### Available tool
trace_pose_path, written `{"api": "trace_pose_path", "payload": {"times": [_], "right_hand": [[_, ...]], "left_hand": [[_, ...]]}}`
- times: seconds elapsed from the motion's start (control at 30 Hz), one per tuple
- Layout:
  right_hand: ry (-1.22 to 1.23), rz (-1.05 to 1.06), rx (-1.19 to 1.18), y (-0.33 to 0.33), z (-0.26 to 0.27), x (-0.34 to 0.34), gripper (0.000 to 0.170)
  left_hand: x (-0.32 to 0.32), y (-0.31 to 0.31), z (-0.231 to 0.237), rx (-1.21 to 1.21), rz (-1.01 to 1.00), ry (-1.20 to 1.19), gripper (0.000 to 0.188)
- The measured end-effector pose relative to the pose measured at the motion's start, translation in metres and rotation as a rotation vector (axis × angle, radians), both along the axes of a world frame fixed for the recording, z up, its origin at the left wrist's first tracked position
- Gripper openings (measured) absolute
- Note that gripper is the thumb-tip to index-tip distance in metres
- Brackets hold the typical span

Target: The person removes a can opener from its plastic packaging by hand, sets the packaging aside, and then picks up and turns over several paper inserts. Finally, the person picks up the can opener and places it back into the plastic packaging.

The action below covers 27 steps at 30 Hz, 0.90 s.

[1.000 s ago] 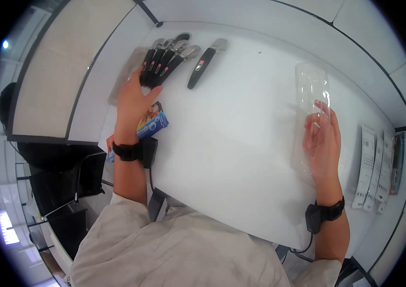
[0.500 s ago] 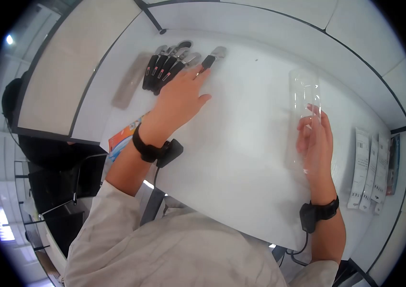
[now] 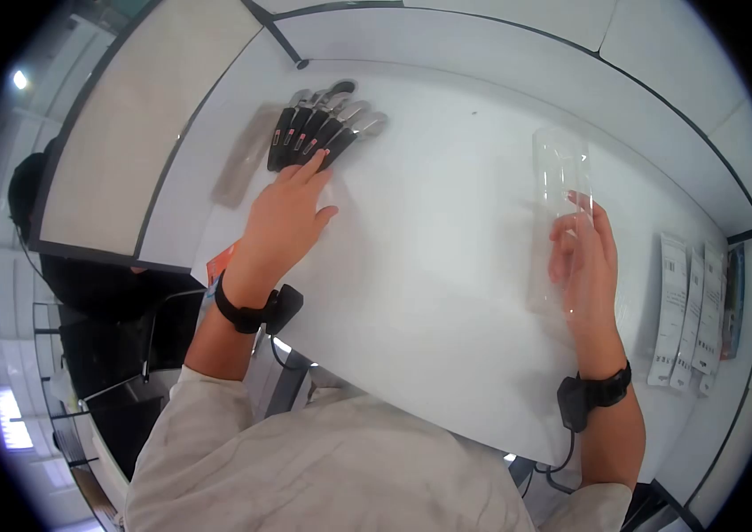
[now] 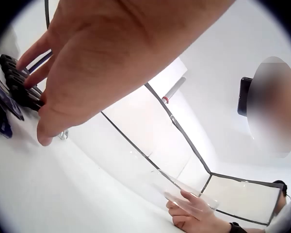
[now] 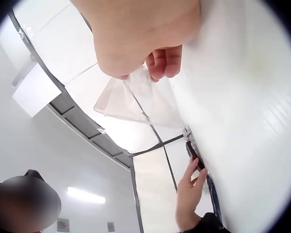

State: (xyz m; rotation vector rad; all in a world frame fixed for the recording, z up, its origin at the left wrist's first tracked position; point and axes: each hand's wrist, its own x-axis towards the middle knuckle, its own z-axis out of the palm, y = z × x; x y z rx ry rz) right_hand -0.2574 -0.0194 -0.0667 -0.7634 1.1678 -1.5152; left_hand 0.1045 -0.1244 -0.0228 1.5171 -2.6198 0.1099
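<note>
My left hand [image 3: 278, 226] reaches to the back left of the table with its fingers extended. Its fingertips rest at the handle of the rightmost black-handled tool [image 3: 338, 148], which has a silver head. Several matching tools [image 3: 292, 133] lie fanned close together beside it, heads toward the back wall. On the right side, my right hand [image 3: 591, 275] holds a long clear plastic tray [image 3: 560, 155], fingers curled about it. The right wrist view shows that tray [image 5: 136, 107] pinched under the curled fingers, its far end pointing away from the palm.
A long translucent case [image 3: 245, 164] lies left of the tools. Part of an orange package [image 3: 221, 262] shows behind my left forearm. Several white barcoded packets [image 3: 670, 310] stand along the right wall. The white table [image 3: 429, 266] has panels around its back and sides.
My left hand went from the grouped tools to the separate one on their right. That tool has moved left and now lies against the group. The right hand keeps its hold on the tray.
</note>
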Motion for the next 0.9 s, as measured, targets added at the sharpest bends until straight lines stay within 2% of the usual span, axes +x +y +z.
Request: {"api": "trace_pose_path", "payload": {"times": [0.2,0.3,0.37,0.53,0.57,0.63,0.9], "right_hand": [[0.021,0.002,0.011,0.001,0.002,0.0,0.036],[0.008,0.002,0.008,0.001,0.001,0.0,0.036],[0.03,-0.017,0.053,0.001,0.007,0.002,0.036],[0.043,-0.026,0.061,0.0,0.005,0.002,0.036],[0.03,-0.031,0.058,0.0,0.004,0.002,0.036],[0.058,-0.029,0.037,0.0,0.003,0.0,0.036],[0.033,-0.006,0.011,0.001,0.0,-0.002,0.035]], "left_hand": [[0.009,-0.005,0.002,0.021,-0.051,-0.024,0.055],[0.034,-0.018,0.011,0.134,-0.127,0.247,0.06],[0.045,-0.029,0.024,0.159,0.091,0.293,0.069],[0.034,-0.058,0.029,0.248,0.098,0.373,0.088],[0.04,-0.069,0.017,0.143,0.096,0.172,0.094],[0.045,-0.073,-0.003,0.104,0.006,0.05,0.098],[0.026,-0.095,-0.022,0.13,0.119,0.172,0.105]]}}
